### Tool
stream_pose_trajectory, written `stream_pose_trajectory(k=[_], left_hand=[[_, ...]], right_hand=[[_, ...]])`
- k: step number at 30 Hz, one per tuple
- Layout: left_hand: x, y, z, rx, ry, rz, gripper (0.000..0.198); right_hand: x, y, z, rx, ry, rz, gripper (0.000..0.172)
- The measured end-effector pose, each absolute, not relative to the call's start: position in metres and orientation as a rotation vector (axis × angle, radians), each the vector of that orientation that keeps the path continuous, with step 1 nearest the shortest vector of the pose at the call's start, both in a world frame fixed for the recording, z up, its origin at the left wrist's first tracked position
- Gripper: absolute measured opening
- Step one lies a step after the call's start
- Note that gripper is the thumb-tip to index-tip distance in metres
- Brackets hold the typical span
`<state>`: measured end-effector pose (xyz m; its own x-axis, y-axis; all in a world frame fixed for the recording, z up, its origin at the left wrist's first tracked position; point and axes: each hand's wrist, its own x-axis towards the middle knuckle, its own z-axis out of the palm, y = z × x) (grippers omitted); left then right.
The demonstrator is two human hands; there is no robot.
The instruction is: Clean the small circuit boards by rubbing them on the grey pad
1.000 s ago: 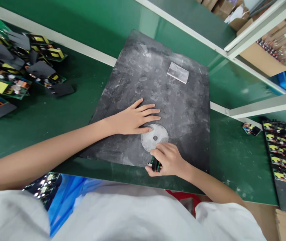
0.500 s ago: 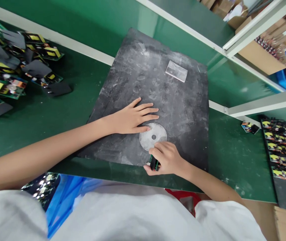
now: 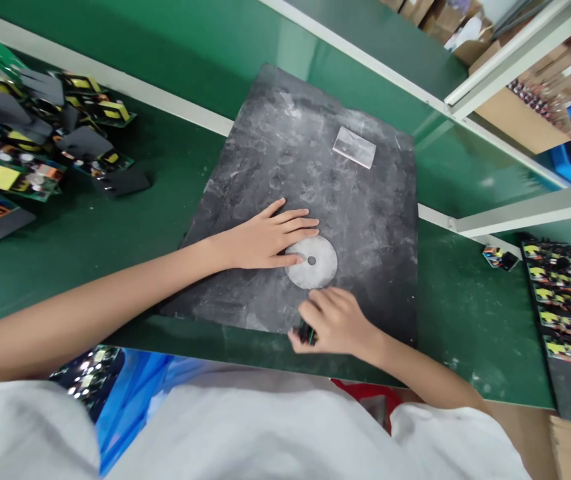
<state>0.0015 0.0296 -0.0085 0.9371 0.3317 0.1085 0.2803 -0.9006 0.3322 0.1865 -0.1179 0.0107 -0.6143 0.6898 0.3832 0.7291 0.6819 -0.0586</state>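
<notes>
My left hand [image 3: 270, 239] lies flat on a black mat [image 3: 255, 167], fingers spread. Its thumb rests on the left part of a thin grey disc [image 3: 323, 267] with a small hole in the middle. Just below the disc, near the mat's front edge, my right hand [image 3: 333, 320] is closed around a small circuit board [image 3: 306, 332]. Most of that board is hidden by the fingers, with a green and black part showing between thumb and index finger.
A flat grey rectangular block [image 3: 354, 147] lies toward the mat's back right. Circuit boards [image 3: 20, 177] are heaped on the green bench [image 3: 155, 193] at left. More boards [image 3: 555, 293] fill a black tray at right, with one small board [image 3: 499, 257] beside it. White frame bars [image 3: 525, 212] cross the right side.
The disc has shifted slightly up and right under my left thumb. My right hand, still holding the circuit board, is now a little lower and clear of the disc.
</notes>
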Motion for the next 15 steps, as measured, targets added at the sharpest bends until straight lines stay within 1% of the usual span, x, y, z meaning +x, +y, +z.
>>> stream_pose_trajectory(k=[3,7,15], left_hand=[[0.001,0.034,-0.008,2.774,0.445,0.185,0.059],[-0.001,0.038,-0.004,2.761,0.431,0.114,0.058],[-0.002,0.038,0.002,2.724,0.385,0.113,0.055]], right_hand=[[0.189,-0.115,0.013,-1.233,-2.464,-0.119,0.024],[0.185,-0.121,0.018,-1.121,-2.501,-0.111,0.022],[0.193,-0.111,0.015,-1.218,-2.485,-0.260,0.021]])
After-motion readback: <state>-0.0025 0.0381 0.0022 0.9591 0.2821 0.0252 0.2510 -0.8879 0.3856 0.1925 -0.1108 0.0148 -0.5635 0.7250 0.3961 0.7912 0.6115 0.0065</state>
